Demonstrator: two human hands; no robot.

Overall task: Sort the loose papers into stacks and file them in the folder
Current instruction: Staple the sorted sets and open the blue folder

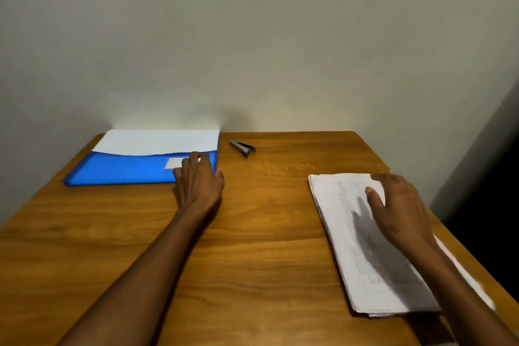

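The brown wooden surface fills the lower half of the view, backed at twelve o'clock by a plain pale wall. At about ten o'clock lies the flat blue plastic folder, with white sheets showing from its far edge against the wall. At about three to four o'clock sits the untidy stack of white loose papers, its edges fanned and its right side reaching close to the edge of the surface. The left hand rests on the folder's right corner, fingers spread and fairly straight, pressing rather than gripping. The right hand lies on the far end of the stack, fingers loosely bent over the top sheets; whether it has pinched any sheet cannot be told. Smallest, a grey metal stapler lies at twelve o'clock, just right of the folder. Sorting looks barely begun. The likely trouble is the stack: dragged by one end, its loose sheets could slide apart or spill off the right edge. The smooth folder may also skid under one-handed pressure, and several sheets could lift together.
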